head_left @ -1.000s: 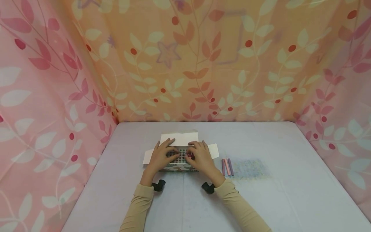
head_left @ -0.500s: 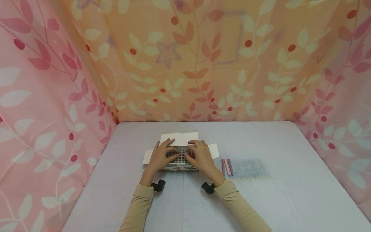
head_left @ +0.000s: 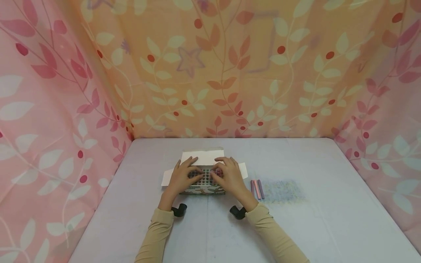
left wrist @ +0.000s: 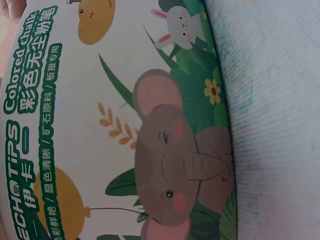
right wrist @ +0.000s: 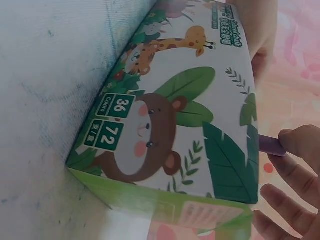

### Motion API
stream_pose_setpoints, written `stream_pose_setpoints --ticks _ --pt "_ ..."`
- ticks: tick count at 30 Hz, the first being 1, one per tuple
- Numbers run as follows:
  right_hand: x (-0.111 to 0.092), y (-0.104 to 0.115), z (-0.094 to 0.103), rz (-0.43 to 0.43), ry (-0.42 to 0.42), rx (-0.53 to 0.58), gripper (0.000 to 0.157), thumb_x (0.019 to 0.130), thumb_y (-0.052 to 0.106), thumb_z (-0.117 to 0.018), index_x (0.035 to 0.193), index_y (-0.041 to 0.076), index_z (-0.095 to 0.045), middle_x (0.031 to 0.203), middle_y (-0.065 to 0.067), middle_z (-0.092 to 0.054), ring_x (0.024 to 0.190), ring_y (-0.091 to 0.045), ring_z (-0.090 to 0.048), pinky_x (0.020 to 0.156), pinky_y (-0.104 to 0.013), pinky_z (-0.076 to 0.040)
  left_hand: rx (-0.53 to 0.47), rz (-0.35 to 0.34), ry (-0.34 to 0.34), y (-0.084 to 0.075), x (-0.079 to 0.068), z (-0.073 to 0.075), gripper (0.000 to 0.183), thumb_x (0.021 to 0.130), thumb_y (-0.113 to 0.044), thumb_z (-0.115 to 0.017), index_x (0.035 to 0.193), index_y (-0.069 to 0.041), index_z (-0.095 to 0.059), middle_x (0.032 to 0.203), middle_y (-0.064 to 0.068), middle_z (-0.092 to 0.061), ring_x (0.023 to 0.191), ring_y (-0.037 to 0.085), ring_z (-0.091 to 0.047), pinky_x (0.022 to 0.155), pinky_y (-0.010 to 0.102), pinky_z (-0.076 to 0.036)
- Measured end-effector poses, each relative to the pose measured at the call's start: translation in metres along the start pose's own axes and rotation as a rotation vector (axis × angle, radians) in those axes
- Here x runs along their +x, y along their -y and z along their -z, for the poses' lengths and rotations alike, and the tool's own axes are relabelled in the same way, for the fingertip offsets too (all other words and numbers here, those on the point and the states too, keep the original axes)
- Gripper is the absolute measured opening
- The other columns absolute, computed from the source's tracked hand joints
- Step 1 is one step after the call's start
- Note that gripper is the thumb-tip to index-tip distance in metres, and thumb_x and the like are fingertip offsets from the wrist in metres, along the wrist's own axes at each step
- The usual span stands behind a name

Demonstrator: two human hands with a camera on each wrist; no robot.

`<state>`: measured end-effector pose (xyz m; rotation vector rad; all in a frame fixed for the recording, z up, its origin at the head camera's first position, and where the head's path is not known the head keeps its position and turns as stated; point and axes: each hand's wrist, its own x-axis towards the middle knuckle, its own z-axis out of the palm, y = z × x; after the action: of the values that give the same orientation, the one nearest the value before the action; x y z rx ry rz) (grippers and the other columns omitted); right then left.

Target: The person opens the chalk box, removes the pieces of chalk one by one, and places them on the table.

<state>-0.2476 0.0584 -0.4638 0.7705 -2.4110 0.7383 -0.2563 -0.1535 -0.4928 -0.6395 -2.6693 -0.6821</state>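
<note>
Chalk stick (right wrist: 272, 145), purple and cylindrical, clamped between thumb and forefinger of right hand (head_left: 229, 177), partly hidden by open white cardboard box (head_left: 202, 190) under both hands, printed with green leaves and cartoon animals. Blank white lid flap (head_left: 202, 157) folded back beyond the fingertips. Between the hands, pale grid (head_left: 206, 178) with rows of dark round holes. Over the box's other end, left hand (head_left: 181, 178), thumb and forefinger tips apart. Near right of right hand, three chalk sticks (head_left: 257, 189), pink and purple, side by side on white cloth-covered table (head_left: 329, 219); just beside them, bluish smudge (head_left: 286, 191).
</note>
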Motion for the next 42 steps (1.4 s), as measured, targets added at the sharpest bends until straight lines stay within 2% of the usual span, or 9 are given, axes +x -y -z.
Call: stream_pose_setpoints --ticks 7,11,18,25,35,42 --pt "0.002 0.0 0.009 0.02 -0.055 0.015 0.013 0.075 0.029 -0.068 0.08 0.017 -0.064 0.107 -0.004 -0.057 0.098 -0.02 -0.053 0.1 -0.053 -0.03 -0.001 -0.004 -0.002 0.0 -0.001 0.0 0.015 0.074 -0.041 -0.066 0.085 -0.032 -0.066 0.133 0.002 -0.042 0.127 0.024 -0.03 0.108 0.053 -0.009" --pt "0.004 0.0 0.015 0.009 -0.086 0.067 0.012 0.074 0.026 -0.069 0.08 0.016 -0.064 0.108 -0.004 -0.057 0.101 -0.022 -0.052 0.101 -0.053 -0.028 -0.003 -0.004 -0.002 -0.001 -0.001 0.001 0.015 0.074 -0.041 -0.066 0.085 -0.031 -0.066 0.133 0.002 -0.042 0.127 0.024 -0.03 0.108 0.052 -0.009" --pt "0.004 -0.002 0.025 -0.015 -0.113 0.101 0.014 0.076 0.03 -0.067 0.081 0.018 -0.064 0.109 -0.003 -0.056 0.104 -0.023 -0.05 0.102 -0.051 -0.027 -0.007 -0.005 -0.002 -0.001 0.0 0.001 0.014 0.074 -0.041 -0.066 0.085 -0.032 -0.066 0.133 0.002 -0.042 0.128 0.024 -0.03 0.108 0.052 -0.008" --pt "0.003 -0.003 0.033 -0.023 -0.141 0.143 0.012 0.076 0.028 -0.067 0.082 0.018 -0.063 0.11 -0.003 -0.056 0.105 -0.021 -0.049 0.103 -0.05 -0.025 0.003 -0.015 -0.013 -0.001 -0.001 0.001 0.015 0.074 -0.041 -0.066 0.084 -0.031 -0.066 0.132 0.003 -0.044 0.127 0.025 -0.031 0.107 0.054 -0.01" --pt "-0.001 -0.009 0.046 -0.046 -0.181 0.146 0.011 0.076 0.026 -0.068 0.082 0.018 -0.064 0.11 -0.004 -0.056 0.105 -0.022 -0.048 0.098 -0.05 -0.03 -0.007 0.001 -0.003 0.0 -0.002 0.0 0.013 0.075 -0.042 -0.065 0.085 -0.033 -0.065 0.134 0.001 -0.042 0.128 0.021 -0.029 0.109 0.05 -0.006" --pt "-0.005 -0.02 0.057 -0.086 -0.184 0.136 0.011 0.075 0.024 -0.069 0.081 0.018 -0.063 0.111 -0.005 -0.056 0.107 -0.022 -0.047 0.098 -0.051 -0.029 -0.007 0.002 -0.008 0.0 -0.002 0.0 0.014 0.074 -0.042 -0.065 0.085 -0.032 -0.065 0.134 0.002 -0.042 0.128 0.022 -0.029 0.109 0.05 -0.007"
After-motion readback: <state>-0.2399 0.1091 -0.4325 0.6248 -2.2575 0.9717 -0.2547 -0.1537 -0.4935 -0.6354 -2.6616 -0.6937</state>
